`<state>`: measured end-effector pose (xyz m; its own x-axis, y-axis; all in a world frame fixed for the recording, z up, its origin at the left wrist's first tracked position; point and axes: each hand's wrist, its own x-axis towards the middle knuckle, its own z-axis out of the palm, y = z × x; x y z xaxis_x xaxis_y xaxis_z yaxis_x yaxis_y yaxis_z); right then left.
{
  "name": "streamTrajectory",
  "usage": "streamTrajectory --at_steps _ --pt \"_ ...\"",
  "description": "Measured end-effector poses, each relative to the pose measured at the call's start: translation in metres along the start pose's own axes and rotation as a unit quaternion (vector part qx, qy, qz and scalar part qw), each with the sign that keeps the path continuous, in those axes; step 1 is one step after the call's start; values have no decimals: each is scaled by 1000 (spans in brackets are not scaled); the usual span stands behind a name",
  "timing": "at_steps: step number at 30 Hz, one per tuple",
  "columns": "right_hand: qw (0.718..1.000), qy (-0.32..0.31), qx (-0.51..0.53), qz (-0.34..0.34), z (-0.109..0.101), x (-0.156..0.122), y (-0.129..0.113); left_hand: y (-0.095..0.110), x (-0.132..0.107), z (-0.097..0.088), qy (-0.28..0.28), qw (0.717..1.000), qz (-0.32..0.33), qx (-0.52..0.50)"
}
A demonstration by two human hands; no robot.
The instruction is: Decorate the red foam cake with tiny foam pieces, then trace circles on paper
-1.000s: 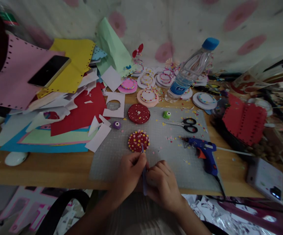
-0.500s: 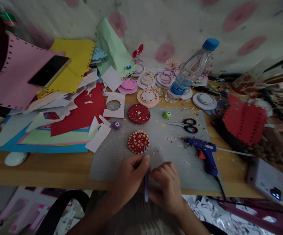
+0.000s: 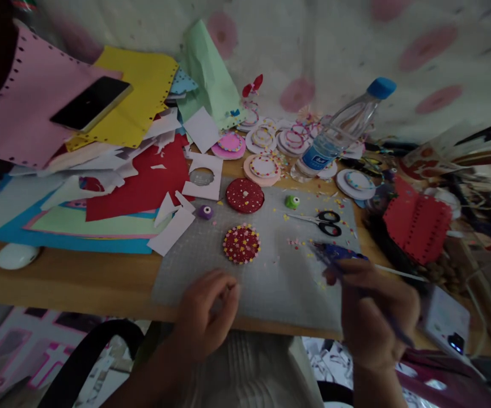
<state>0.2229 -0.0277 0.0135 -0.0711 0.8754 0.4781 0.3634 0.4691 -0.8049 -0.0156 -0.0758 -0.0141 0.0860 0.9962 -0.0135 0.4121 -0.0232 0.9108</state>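
My right hand (image 3: 379,309) is closed round purple tweezers (image 3: 392,328), whose tips reach left over the blue hot glue gun (image 3: 339,251); the hand hides much of the gun. Low over the front of the grey cutting mat (image 3: 271,294), my left hand (image 3: 209,309) has its fingers curled, with thumb and forefinger nearly together; anything between them is too small to make out. Just beyond it lies a red disc (image 3: 241,244) covered with small pink and yellow stars. Behind that is another red disc (image 3: 245,195) with white specks.
Black-handled scissors (image 3: 328,222), a green punch (image 3: 292,202) and a purple punch (image 3: 205,212) lie on the mat among loose confetti. A water bottle (image 3: 341,133) stands behind. Coloured paper (image 3: 143,187) is heaped left, with a phone (image 3: 92,103) on top. A second phone (image 3: 446,323) is at right.
My right hand has moved right, from beside my left hand to over the glue gun, carrying the tweezers. My left hand has let go of the tweezers and drawn back slightly. The view has shifted slightly.
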Motion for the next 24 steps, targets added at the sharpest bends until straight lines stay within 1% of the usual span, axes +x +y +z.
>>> streamTrajectory --at_steps 1,3,5,7,9,11,12,14,16,20,24 --pt "999 20 36 20 -4 8 0 -9 -2 -2 23 997 44 52" --pt "992 20 117 52 -7 24 1 -26 -5 -5 39 982 121 140" --pt "983 0 165 83 -3 36 1 -37 -4 -5 25 961 178 208" --pt "977 -1 184 104 6 43 2 -42 -1 -4 -3 945 209 250" --pt "975 2 181 129 14 45 4 -42 2 -3 -35 939 210 270" --pt "977 -11 155 149 21 46 6 -40 5 -2 -58 937 196 282" --pt "980 -25 131 147 23 46 7 -39 5 -2 -68 936 190 288" --pt "988 -54 84 121 26 48 8 -39 6 -2 -82 932 188 299" --pt "990 -79 58 98 27 51 7 -40 5 -1 -92 928 193 306" --pt "987 -111 20 114 32 52 -2 -43 6 0 -104 922 200 316" --pt "988 -131 -12 84 41 48 -6 -44 7 1 -112 920 194 322"
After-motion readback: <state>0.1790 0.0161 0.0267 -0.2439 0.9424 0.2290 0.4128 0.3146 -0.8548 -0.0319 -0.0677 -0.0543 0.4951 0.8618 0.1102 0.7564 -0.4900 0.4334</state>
